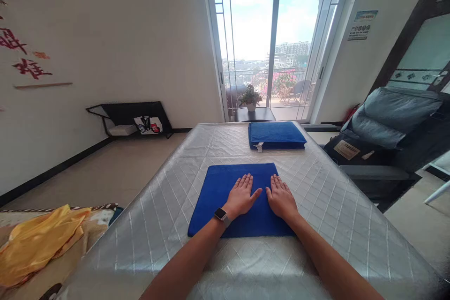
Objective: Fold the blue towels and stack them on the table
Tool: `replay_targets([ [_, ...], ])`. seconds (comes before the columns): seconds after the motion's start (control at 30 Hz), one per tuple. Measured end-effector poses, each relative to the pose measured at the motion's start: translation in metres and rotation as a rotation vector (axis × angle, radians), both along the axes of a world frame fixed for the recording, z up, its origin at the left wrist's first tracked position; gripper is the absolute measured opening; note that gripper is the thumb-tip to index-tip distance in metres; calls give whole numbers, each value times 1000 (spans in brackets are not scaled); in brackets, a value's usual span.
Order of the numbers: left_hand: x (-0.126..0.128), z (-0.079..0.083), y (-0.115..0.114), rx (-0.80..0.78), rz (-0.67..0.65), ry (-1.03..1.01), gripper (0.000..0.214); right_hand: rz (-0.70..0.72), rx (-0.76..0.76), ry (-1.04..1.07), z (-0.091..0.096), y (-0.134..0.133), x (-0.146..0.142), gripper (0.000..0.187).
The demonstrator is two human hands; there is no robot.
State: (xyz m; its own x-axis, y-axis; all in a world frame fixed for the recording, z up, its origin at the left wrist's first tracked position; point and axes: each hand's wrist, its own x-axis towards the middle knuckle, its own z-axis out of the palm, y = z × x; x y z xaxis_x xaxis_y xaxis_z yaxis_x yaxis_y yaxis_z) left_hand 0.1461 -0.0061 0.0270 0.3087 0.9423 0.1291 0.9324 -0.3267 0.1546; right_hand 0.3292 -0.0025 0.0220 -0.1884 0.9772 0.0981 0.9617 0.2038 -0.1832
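Observation:
A blue folded towel [214,201] lies flat on the silver quilted table cover [161,225], in front of me. My left hand [242,195], with a watch [220,214] at its wrist, rests palm down on the cloth with fingers stretched out and thumb apart. Near the towel's right side, my right hand [281,197] also lies flat on it, fingers extended. Neither hand grasps anything. Farther back on the table sits a stack of folded blue towels [277,133], with a white tag hanging from its front edge.
A dark armchair [386,122] with a bag on its seat stands to the right. Yellow cloth [45,243] lies at the lower left. Beyond the table's far edge, a potted plant [251,97] stands on a chair before the sliding glass door [276,33]. A black rack [133,115] is by the wall.

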Motion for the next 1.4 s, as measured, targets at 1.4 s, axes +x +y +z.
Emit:
replay_targets([
  [1.4,-137,-13,-21,-1,395,202,92,-19,-113,16,7,76,-12,74],
])
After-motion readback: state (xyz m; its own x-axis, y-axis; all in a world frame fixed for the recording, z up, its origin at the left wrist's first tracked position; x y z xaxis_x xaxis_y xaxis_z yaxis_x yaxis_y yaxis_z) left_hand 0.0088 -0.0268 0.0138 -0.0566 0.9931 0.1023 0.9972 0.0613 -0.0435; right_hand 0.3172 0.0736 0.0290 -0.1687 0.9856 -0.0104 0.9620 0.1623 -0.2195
